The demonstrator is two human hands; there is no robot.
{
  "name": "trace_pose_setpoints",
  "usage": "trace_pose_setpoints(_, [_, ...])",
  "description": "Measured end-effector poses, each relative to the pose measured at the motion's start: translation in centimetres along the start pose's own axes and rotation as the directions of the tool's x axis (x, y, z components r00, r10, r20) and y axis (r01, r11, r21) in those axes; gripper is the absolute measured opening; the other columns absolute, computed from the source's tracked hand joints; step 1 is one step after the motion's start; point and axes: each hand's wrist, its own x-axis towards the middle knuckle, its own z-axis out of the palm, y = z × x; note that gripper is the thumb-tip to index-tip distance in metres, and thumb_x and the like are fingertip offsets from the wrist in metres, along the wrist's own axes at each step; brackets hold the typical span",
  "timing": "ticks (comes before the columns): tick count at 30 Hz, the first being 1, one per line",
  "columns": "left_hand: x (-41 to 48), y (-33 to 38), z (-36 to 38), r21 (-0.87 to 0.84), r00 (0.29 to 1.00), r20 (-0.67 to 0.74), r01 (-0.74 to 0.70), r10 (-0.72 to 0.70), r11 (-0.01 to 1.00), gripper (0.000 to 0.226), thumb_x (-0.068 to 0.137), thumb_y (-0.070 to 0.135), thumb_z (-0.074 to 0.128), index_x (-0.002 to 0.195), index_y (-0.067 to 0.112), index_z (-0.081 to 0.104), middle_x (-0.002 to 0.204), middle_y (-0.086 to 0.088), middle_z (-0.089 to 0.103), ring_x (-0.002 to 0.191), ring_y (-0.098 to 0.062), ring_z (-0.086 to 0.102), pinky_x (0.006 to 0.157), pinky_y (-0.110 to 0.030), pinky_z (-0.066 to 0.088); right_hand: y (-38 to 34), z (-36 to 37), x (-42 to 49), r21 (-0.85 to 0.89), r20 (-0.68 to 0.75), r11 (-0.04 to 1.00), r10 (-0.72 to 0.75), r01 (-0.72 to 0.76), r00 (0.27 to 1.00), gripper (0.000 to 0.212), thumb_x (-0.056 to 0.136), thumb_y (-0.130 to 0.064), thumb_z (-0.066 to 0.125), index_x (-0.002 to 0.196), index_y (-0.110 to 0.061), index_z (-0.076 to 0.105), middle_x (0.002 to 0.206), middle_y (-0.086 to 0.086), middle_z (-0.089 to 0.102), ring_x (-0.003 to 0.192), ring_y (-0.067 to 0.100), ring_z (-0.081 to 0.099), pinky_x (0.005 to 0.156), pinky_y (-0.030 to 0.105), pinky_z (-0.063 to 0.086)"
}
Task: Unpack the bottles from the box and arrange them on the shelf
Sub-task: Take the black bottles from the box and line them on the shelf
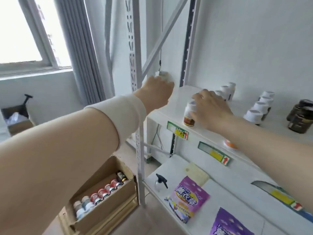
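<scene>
Our shelf [176, 100] part-stocked; left grip [158, 89] wraps white-capped bottle [166, 77], right grip [210, 106] clasps labelled bottle [188, 118]; box [105, 206] far from empty.

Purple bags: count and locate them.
2. One purple bag lies beside the spray bottle on the lower shelf; the other is cut by the frame's bottom edge. Others may be hidden.

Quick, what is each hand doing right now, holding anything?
Left hand: grips a white bottle.
Right hand: grips a brown-labelled bottle standing on the shelf.
</scene>
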Motion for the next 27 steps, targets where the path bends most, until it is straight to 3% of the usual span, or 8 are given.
trace_pose_setpoints(6, [-8.7,-10.1,11.2,-0.082,0.969,0.209,0.150,-0.130,0.985,0.036,0.095,0.022,0.046,0.128,0.007,0.043,0.124,-0.011,0.055,0.114,-0.029,0.054,0.091,-0.035,0.040,-16.0,6.0,4.5,0.017,0.091,0.974,-0.226,0.226,0.970,0.051,0.094,-0.034,0.045,0.135,-0.007,0.038,0.137,0.016,0.040,0.127,0.033,0.037,0.104,0.042,0.031])
trace_pose_setpoints(11, [-15.0,-15.4,23.3,-0.146,0.888,0.392,0.319,-0.242,0.936,0.036,0.094,0.016,0.048,0.129,0.008,0.044,0.126,-0.011,0.056,0.115,-0.029,0.055,0.091,-0.036,0.041,-26.1,14.9,6.5,0.048,0.233,0.930,-0.366,0.366,0.901,0.050,0.095,-0.033,0.044,0.137,-0.006,0.036,0.138,0.014,0.040,0.129,0.031,0.036,0.107,0.040,0.031])
trace_pose_setpoints(20, [-17.9,-14.7,40.5,-0.265,0.746,0.637,0.450,-0.195,0.853,0.030,0.094,0.019,0.047,0.123,0.008,0.048,0.123,-0.012,0.058,0.113,-0.030,0.056,0.086,-0.036,0.044,-32.2,30.6,10.8,0.090,0.493,0.891,-0.428,0.445,0.758,0.050,0.094,-0.034,0.044,0.134,-0.005,0.037,0.135,0.017,0.041,0.126,0.033,0.039,0.103,0.042,0.037])
trace_pose_setpoints(27, [-14.5,-10.3,54.0,-0.338,0.582,0.809,0.582,-0.088,0.740,0.036,0.095,0.027,0.049,0.125,0.009,0.045,0.123,-0.012,0.057,0.113,-0.030,0.055,0.088,-0.037,0.043,-33.2,43.7,15.8,0.163,0.611,0.836,-0.503,0.525,0.611,0.042,0.094,-0.027,0.046,0.131,-0.008,0.040,0.134,0.014,0.043,0.126,0.029,0.039,0.100,0.036,0.037])
